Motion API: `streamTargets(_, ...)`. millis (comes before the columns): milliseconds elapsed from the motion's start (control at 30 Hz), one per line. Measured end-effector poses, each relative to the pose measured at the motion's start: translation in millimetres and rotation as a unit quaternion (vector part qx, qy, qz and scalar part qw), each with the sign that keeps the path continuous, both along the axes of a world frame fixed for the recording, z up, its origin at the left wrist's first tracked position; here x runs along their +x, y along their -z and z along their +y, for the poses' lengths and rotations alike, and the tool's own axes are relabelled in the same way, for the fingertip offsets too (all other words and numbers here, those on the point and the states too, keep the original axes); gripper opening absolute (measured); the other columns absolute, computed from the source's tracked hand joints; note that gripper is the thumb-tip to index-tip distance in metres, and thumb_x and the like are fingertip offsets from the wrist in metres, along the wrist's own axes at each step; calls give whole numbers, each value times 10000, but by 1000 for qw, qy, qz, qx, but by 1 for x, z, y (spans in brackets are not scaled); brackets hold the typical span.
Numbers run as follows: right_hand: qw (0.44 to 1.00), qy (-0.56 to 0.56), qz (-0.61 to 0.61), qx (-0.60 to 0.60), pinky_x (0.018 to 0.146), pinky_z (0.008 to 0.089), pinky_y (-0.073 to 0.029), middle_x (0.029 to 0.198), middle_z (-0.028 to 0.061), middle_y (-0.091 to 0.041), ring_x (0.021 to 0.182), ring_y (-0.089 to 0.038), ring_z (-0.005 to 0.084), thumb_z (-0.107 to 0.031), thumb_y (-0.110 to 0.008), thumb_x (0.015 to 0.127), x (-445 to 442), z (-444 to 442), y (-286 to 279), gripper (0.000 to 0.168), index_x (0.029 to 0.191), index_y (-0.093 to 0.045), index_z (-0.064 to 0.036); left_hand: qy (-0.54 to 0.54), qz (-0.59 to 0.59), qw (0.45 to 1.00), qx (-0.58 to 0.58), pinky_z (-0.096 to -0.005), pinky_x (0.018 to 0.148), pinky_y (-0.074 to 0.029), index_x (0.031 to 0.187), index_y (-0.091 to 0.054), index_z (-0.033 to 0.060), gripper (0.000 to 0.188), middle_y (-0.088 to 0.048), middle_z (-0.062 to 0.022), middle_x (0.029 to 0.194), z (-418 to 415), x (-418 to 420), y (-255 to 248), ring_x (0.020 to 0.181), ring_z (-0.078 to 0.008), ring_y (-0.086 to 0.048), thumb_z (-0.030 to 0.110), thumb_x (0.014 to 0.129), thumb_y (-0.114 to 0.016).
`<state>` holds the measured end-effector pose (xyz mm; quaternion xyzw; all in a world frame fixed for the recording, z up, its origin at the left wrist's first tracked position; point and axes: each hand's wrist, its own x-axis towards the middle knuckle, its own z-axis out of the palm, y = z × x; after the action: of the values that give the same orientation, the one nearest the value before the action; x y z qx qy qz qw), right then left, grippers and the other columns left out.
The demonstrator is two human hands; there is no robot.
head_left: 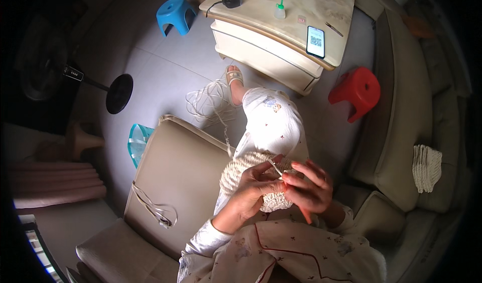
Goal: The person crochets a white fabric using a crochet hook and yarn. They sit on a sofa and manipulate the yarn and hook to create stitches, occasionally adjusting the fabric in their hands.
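Observation:
A cream knitted or crocheted piece (276,203) hangs below my fingers, over my lap. My left hand (255,188) pinches it at its upper edge, with a strand of cream yarn (275,167) drawn over the fingers. My right hand (309,187) holds an orange tool handle (305,214), perhaps a crochet hook; its tip is hidden. A thick striped cream bundle (235,174) lies across my thigh behind the left hand. A cord (226,132) runs from the lap down to a loose tangle of cream cord (207,98) on the floor.
Ahead stands a marble-topped table (260,10) with a phone (315,42), a small bottle (279,12) and a slim tool (334,29). A red stool (357,91), a blue stool (175,14) and a fan base (119,94) stand around. Folded knitwork (426,168) lies on the right sofa.

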<state>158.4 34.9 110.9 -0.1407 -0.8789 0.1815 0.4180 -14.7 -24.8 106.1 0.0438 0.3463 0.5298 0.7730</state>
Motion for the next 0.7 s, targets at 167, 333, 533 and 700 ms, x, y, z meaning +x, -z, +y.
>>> streamTargets(167, 889, -41, 215, -403, 841, 407, -511, 1032, 218, -646, 1070, -595, 348, -182, -475, 967, 12, -3, 23, 213, 989, -578, 3, 27, 226, 971, 74, -234, 757, -506, 1366, -320, -105, 748, -694, -135, 892, 1, -12, -8, 821, -127, -644, -41, 749, -739)
streamTargets(333, 709, -96, 322, -620, 917, 438, -468, 1056, 222, -643, 1042, -613, 318, -203, -476, 973, 13, -1, 32, 206, 1024, -570, -27, 13, 237, 963, 127, -220, 752, -492, 1317, -401, -117, 646, -697, -133, 865, 0, -13, -1, 806, -109, -638, -54, 760, -722)
streamTargets(533, 895, -33, 204, -395, 529, 181, -401, 1029, 230, -657, 617, -548, 95, 22, -447, 946, -11, -2, 41, 142, 918, -586, 19, -41, 264, 957, 117, -199, 727, -473, 1329, -393, -106, 648, -687, -79, 808, 1, -6, -8, 748, -72, -599, -76, 763, -707)
streamTargets(700, 905, -5, 190, -382, 643, 269, -510, 985, 231, -659, 747, -637, 193, 137, -424, 892, -12, 0, 42, 197, 955, -568, 19, 1, 243, 965, 102, -201, 728, -482, 1356, -395, -53, 656, -689, -83, 823, -3, -2, 9, 768, -77, -612, -87, 771, -691)
